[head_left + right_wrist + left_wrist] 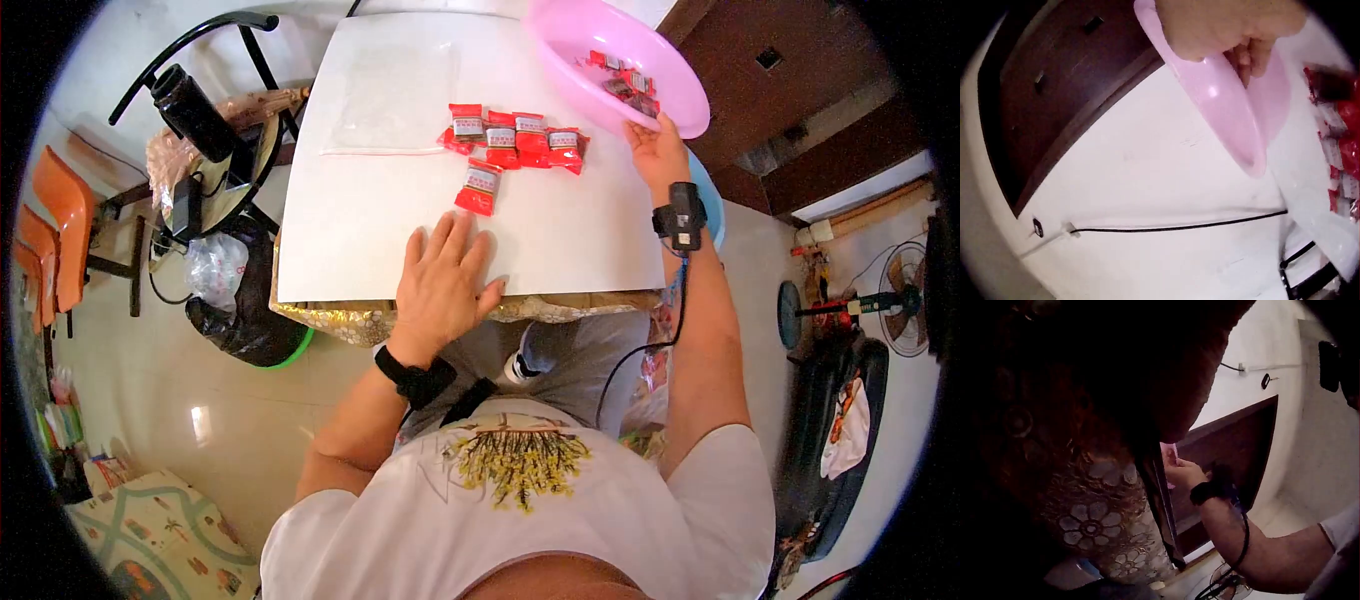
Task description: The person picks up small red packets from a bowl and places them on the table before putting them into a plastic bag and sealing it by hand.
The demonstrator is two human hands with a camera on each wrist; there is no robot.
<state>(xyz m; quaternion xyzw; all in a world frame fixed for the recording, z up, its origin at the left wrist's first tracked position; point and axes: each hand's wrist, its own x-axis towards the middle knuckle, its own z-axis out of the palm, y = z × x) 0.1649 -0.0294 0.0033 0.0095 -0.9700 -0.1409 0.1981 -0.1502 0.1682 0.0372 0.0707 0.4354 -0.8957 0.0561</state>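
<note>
A pink basin [570, 75] is tilted at the far right edge of a white board [380, 230], with several red packets [640, 82] inside. My right hand [658, 152] grips its near rim; in the right wrist view the hand [1235, 28] lies over the rim of the basin [1216, 94], fingers inside. A group of red-and-white packets [530, 135] lies on the board, one packet [480, 187] nearer me. Just below that one, my left hand [445, 285] rests palm down, fingers spread, holding nothing. The left wrist view is mostly dark.
A flat clear plastic bag [390, 100] lies at the board's far left. A patterned gold cloth [560, 305] hangs under the near edge. Left stands a small round table with a dark bottle [190, 112]; a blue tub [711, 200] shows behind my right wrist.
</note>
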